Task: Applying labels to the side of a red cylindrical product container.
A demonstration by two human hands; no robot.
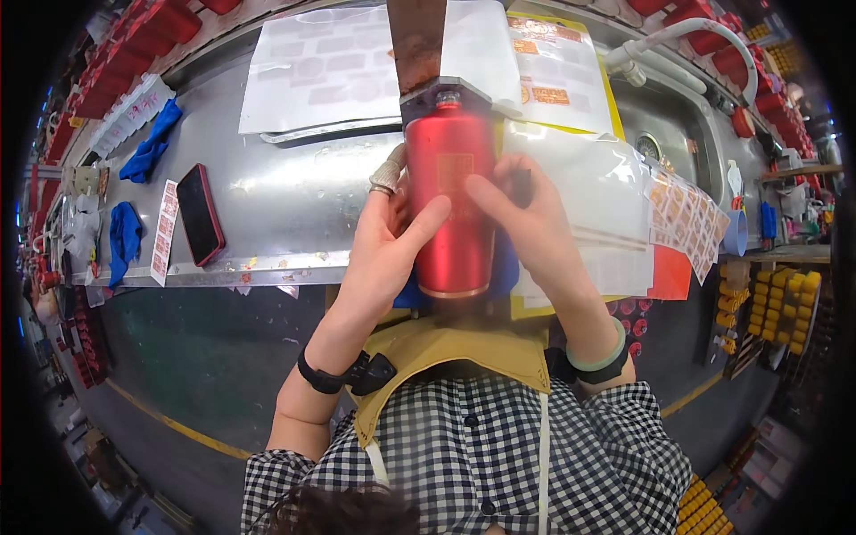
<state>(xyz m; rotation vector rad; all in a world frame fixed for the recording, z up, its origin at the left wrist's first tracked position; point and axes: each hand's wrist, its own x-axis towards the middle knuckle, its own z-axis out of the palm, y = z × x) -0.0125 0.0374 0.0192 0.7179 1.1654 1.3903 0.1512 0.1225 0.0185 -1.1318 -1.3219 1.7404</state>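
Note:
A glossy red metal bottle (455, 254) lies in front of me with its narrow neck pointing away, against a dark metal stand (417, 45). On its upper side sits a small gold square decal (456, 169). My left hand (390, 227) grips the bottle's left side, thumb on the red surface, and a pale ribbed cover is on one finger. From the right, my right hand (530, 209) holds it, its thumb tip pressed just below the decal. A black cover shows on one finger of that hand. The other fingertips are partly hidden.
A metal worktop (267, 205) carries white sheets (312, 80), gold-printed decal sheets (548, 94) and a patterned sheet (687, 209). Left are a phone (201, 215), a decal strip (164, 234) and blue cloths (152, 143). A sink (655, 116) with a white tap (695, 27) lies right.

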